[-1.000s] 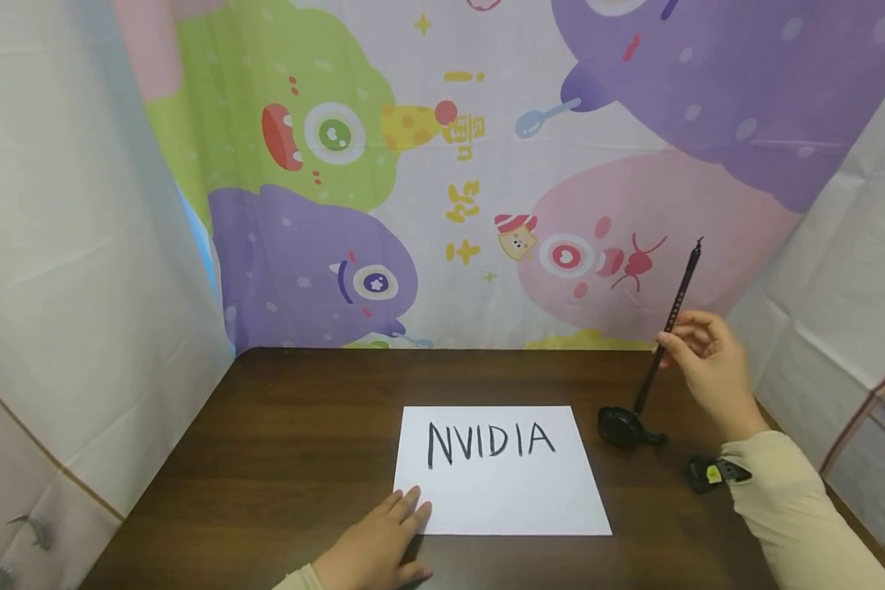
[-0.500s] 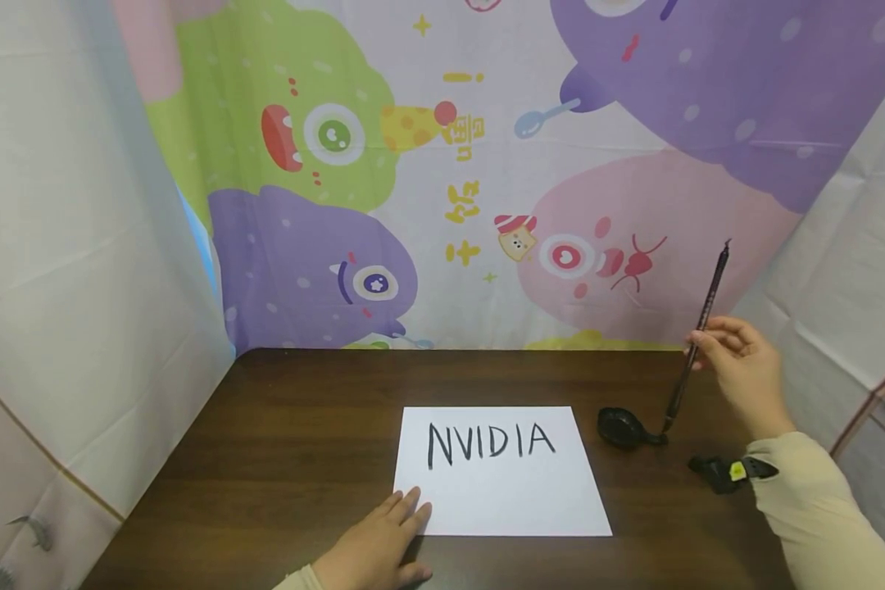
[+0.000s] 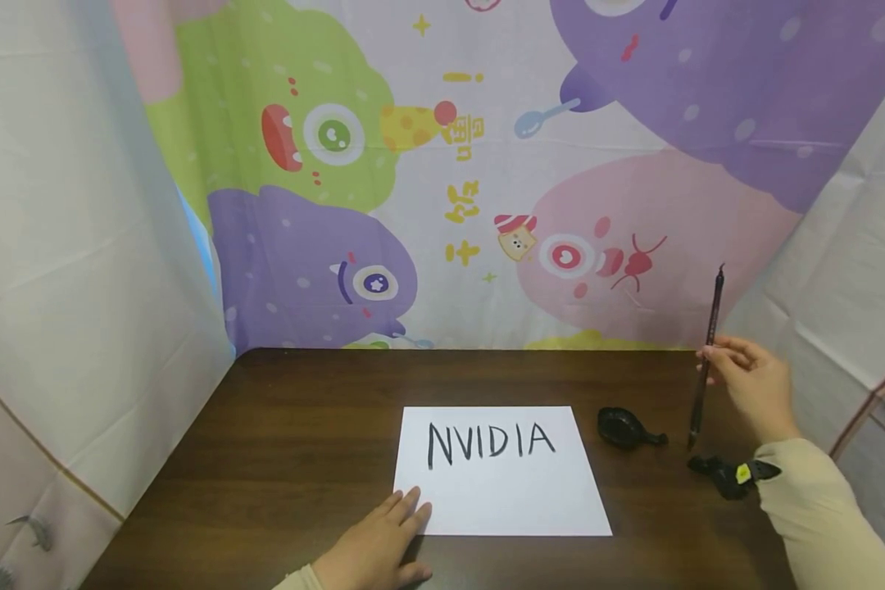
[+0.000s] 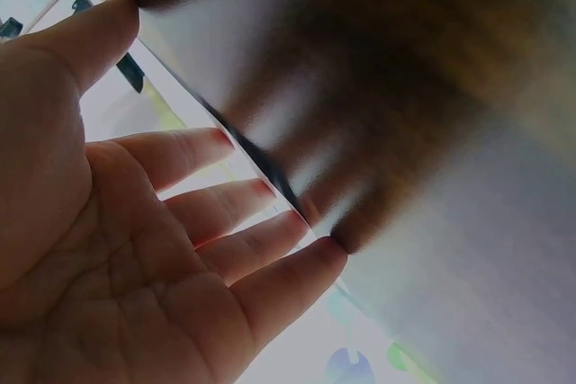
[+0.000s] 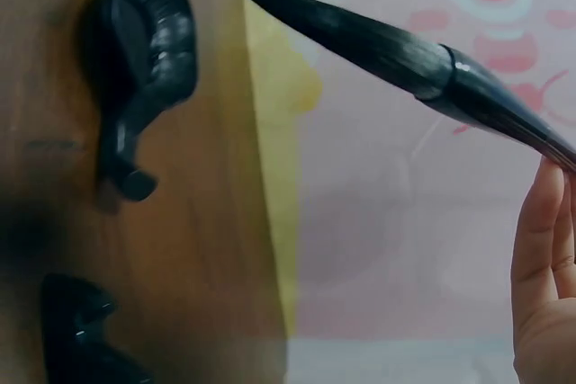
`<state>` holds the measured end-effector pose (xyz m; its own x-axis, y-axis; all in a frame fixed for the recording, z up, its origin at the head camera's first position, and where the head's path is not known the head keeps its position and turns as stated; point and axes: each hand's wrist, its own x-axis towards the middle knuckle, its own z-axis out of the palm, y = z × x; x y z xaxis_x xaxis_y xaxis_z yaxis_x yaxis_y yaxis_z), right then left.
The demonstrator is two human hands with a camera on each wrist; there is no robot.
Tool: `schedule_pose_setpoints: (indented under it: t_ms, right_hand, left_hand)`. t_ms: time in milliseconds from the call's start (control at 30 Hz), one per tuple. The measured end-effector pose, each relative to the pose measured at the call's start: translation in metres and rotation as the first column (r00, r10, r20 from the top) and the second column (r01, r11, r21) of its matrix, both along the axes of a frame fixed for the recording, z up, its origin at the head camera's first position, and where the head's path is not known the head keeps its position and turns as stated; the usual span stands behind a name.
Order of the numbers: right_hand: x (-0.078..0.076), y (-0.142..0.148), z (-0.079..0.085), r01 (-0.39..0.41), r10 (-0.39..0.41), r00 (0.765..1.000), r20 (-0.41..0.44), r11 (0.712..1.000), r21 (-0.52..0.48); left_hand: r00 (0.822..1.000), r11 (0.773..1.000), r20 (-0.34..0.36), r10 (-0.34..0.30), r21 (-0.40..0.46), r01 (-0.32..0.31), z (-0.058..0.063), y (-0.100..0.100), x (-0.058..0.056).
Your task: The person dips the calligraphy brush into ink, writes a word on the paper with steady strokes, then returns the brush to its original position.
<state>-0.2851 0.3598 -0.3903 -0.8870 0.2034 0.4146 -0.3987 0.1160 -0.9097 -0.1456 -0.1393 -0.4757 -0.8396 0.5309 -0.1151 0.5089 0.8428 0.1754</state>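
Note:
My right hand (image 3: 755,385) pinches a dark calligraphy brush (image 3: 714,319) by the middle of its handle, nearly upright with bristles down. In the right wrist view the brush's black bristles (image 5: 351,29) form a point and touch nothing. A black ink dish (image 3: 621,428) with a short curved spout lies left of the brush. A black wavy object (image 3: 708,469), possibly a brush rest, sits just below the bristles. My left hand (image 3: 374,541) rests on the lower left corner of a white sheet of paper (image 3: 516,504), fingers straight. The paper bears "NVIDIA" in black strokes.
The dark brown wooden table (image 3: 280,451) holds these things. A printed cartoon curtain (image 3: 457,311) hangs behind it, with pale cloth walls (image 3: 66,205) on both sides. A camera strap with a yellow mark (image 3: 743,473) sits at my right wrist.
My right hand has moved right with the brush, from the ink dish past its spout, then lower toward the black wavy object. My left hand and the paper have stayed still.

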Motion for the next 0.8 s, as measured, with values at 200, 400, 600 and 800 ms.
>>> schedule_pose_setpoints:
  t_ms: [200,400,600,800]
  right_hand:
    - [-0.002,0.008,-0.016,0.049,-0.053,0.997,0.056,0.996,0.068]
    - [-0.004,0.018,-0.032,0.073,-0.081,0.992,0.092,0.994,0.084]
    - [-0.002,0.025,-0.045,0.123,-0.15,0.976,0.16,0.978,0.167]
    - [-0.001,0.029,-0.057,0.128,-0.182,0.963,0.198,0.958,0.258]
  left_hand:
    - [1.0,1.0,0.008,0.002,-0.001,-0.002,0.001,0.0,0.0]
    - [0.999,1.0,0.039,0.007,-0.002,-0.007,0.003,0.0,0.0]
    - [0.998,1.0,0.057,0.016,-0.002,-0.016,0.004,0.001,-0.001]
    - [0.998,1.0,0.053,0.016,-0.002,-0.016,0.003,0.001,-0.001]
